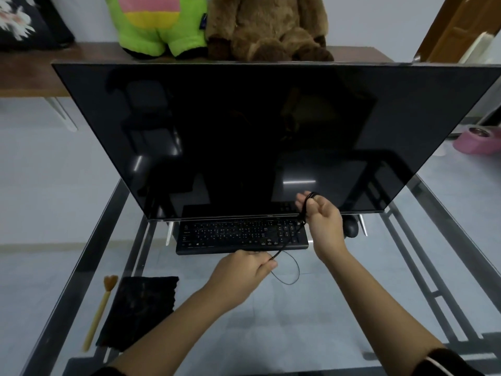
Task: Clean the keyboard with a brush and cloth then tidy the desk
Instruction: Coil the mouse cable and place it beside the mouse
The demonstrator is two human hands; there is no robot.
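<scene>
Coiling the keyboard cable over the glass surface (339,308)

The right hand's (324,225) fingers (303,198) are looping the thin black cable (291,276) around themselves while the left hand (244,263) is pinching it closed — feeding slack evenly should be keeping loops neat. The keyboard (238,236) is lying under the monitor (244,137); brush (101,305) and dark cloth (141,310) are resting front-left.

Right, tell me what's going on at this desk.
A person is gathering a thin black cable over the keyboard. The right hand holds coils looped round its fingers; the left hand pinches the loose length. The brush and dark cloth lie side by side on the glass desk, untouched.
</scene>
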